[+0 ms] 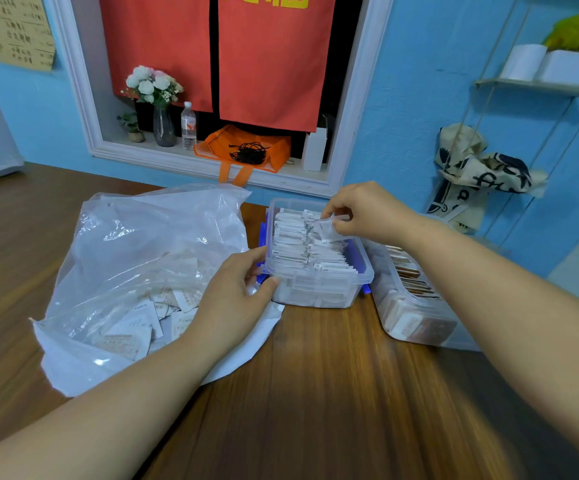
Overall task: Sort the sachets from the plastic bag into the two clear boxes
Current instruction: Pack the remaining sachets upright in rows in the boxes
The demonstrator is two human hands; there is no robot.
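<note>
The right hand (pixel 367 213) pinches one white sachet (pixel 329 228) between thumb and fingertips, holding it just above the far end of the left box (pixel 315 274). That box is packed with white sachets standing on edge in a tight row (pixel 302 244). The left hand (pixel 236 292) grips the box's near left corner, thumb on the front wall and fingers curled round the side, and seems to be steadying it. The right box (pixel 409 327) stands just beside the left one. It holds brown sachets and is partly hidden by the right forearm. The bag (pixel 135 244) lies open on the table (pixel 315 393), touching the left box, with a loose heap (pixel 132 327) of mixed sachets inside, so much sorting appears to remain. The main risk is the tight row. Pushing the held sachet into a gap that is too narrow could crumple it, or lever its neighbours up and over the rim. A sachet left proud of the rim could slide off onto the table or drop back into the bag, which lies right against the box wall. If the left hand lets go while the right one presses down, the light box could skid or tip toward the bag. The right forearm hangs low over the right box, so a careless pull back could brush its brown sachets out of line. The two kinds lie mixed in the bag, so a hasty grab could put one in the wrong box.
</note>
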